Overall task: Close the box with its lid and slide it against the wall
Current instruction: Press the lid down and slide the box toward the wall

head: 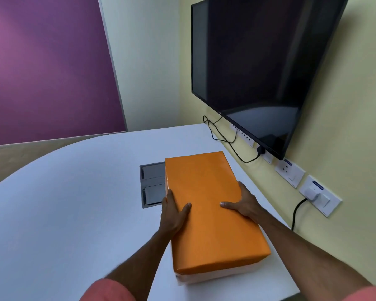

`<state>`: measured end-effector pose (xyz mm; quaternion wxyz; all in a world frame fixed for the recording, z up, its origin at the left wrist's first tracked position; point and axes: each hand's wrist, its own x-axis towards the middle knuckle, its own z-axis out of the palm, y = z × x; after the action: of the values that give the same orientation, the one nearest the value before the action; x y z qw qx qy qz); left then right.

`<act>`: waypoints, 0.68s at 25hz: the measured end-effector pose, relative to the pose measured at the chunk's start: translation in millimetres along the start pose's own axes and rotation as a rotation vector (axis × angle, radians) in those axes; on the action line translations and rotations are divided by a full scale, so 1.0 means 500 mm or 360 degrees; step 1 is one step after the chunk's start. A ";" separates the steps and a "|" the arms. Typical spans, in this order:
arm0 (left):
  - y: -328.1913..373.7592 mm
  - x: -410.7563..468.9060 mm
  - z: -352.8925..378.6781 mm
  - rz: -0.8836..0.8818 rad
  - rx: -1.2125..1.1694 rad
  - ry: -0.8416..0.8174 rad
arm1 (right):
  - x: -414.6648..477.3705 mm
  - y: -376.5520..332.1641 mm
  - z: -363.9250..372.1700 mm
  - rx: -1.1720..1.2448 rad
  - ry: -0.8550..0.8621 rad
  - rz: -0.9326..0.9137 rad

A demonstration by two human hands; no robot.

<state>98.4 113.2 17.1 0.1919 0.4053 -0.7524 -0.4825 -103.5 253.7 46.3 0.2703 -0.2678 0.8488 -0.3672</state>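
clamped between the left hand [174,210] and right hand [244,203], thumbs laid on top, the orange lid [208,205] is held over the pale box [204,278] on the white table [74,203], near the yellow wall [356,127] but apart. if pushed unevenly, the box could be skewed or the lid shifted. smooth, glossy wrapping is seen.

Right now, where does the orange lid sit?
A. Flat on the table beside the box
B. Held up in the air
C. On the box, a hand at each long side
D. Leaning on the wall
C: the orange lid covers the box, with the left hand and right hand pressed against its long sides.
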 end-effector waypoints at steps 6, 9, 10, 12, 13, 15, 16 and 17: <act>0.066 -0.005 0.157 -0.0084 0.0010 0.0021 | 0.042 0.112 -0.126 -0.0010 -0.0062 -0.0004; 0.090 -0.016 0.234 -0.0124 0.0034 0.0017 | 0.052 0.168 -0.179 -0.0011 -0.0082 0.0002; 0.097 -0.018 0.256 -0.0143 0.0035 0.0012 | 0.054 0.185 -0.196 -0.0006 -0.0081 -0.0004; 0.108 -0.024 0.296 -0.0185 0.0025 -0.0001 | 0.057 0.216 -0.224 -0.0013 -0.0081 -0.0013; 0.113 -0.026 0.312 -0.0198 0.0021 -0.0006 | 0.059 0.228 -0.235 -0.0022 -0.0084 -0.0017; 0.119 -0.035 0.345 -0.0216 0.0007 -0.0018 | 0.064 0.253 -0.256 -0.0030 -0.0102 -0.0009; 0.122 -0.040 0.360 -0.0225 0.0003 -0.0019 | 0.066 0.264 -0.265 -0.0026 -0.0118 -0.0005; 0.124 -0.045 0.373 -0.0235 0.0004 -0.0016 | 0.069 0.275 -0.272 -0.0022 -0.0135 -0.0006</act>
<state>-41.3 250.3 -11.9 0.1514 0.4576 -0.7219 -0.4966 -252.4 376.8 11.1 0.3034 -0.2866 0.8386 -0.3500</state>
